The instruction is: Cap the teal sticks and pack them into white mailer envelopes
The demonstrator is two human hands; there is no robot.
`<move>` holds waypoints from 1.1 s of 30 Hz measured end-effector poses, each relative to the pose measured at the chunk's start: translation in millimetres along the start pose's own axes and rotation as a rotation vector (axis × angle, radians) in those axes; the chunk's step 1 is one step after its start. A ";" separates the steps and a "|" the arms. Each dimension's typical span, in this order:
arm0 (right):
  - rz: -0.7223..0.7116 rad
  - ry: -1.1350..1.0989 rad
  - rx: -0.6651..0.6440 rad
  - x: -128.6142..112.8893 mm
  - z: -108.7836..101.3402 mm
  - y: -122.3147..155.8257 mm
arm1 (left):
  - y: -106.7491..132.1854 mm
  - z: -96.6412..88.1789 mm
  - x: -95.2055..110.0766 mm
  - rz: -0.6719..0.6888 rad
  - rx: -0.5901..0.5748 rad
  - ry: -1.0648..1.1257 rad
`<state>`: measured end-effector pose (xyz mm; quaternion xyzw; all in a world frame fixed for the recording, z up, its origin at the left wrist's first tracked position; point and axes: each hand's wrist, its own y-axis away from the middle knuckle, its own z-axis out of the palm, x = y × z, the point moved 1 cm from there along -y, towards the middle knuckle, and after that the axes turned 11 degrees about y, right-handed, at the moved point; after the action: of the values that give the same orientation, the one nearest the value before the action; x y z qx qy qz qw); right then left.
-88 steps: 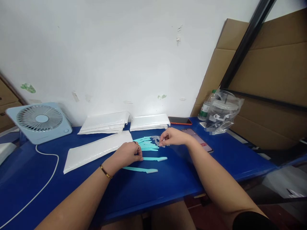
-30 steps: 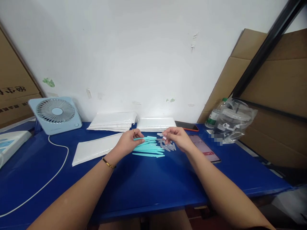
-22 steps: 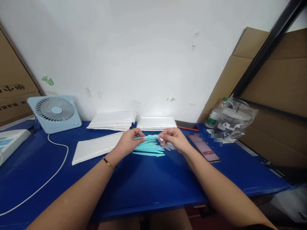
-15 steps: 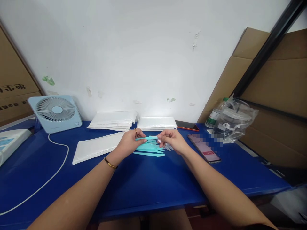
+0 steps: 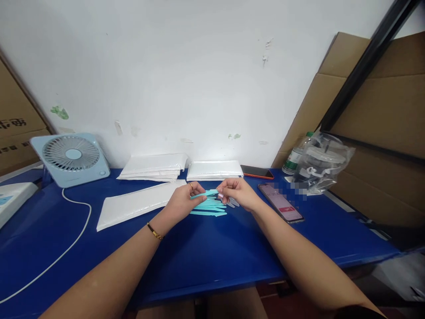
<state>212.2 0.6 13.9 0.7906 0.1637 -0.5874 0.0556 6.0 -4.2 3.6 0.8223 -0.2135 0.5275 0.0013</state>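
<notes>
My left hand (image 5: pixel 186 200) is closed in a pinch on the handle of a turquoise eyebrow razor (image 5: pixel 208 193), held just above the table. At the razor's whitish blade end, the fingertips of my right hand (image 5: pixel 236 194) are pinched together; a small pale piece shows at them, too small to name. Under both hands lie several more turquoise razors (image 5: pixel 212 214), side by side. A few translucent, narrow pieces (image 5: pixel 233 202) rest beneath my right hand, partly hidden by it.
On the blue table (image 5: pixel 206 252) stand a light blue fan (image 5: pixel 73 154) with a white cable, a white padded envelope (image 5: pixel 133 204), and two envelope stacks (image 5: pixel 152 166). To the right are a phone (image 5: pixel 280 203), a dark phone (image 5: pixel 257 172), a bottle (image 5: pixel 292 159) and a bagged cup (image 5: pixel 323 161).
The view has shifted slightly. My left hand has moved a little to the right with the razor, and my right hand stays at its blade end.
</notes>
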 end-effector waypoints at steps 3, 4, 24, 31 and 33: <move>-0.001 -0.035 0.131 8.1 -22.8 -5.6 | 2.3 -1.0 2.3 0.070 0.022 -0.158; 0.001 -0.045 0.187 12.8 -30.8 -8.2 | 2.6 -2.0 1.8 0.086 0.038 -0.220; -0.089 0.769 0.279 63.9 -49.6 -36.8 | 2.0 16.1 -4.5 0.067 -0.229 -0.403; -0.291 1.019 -0.039 46.1 -30.0 -34.6 | -11.3 1.6 -19.5 -0.031 -0.116 -0.351; -0.241 1.030 -0.068 40.7 -30.5 -32.5 | -11.6 -0.2 -22.5 -0.074 -0.125 -0.307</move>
<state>239.9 47.6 -12.0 0.9500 0.2785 -0.1197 -0.0743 2.0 14.3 -13.2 0.8988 -0.2130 0.3812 0.0391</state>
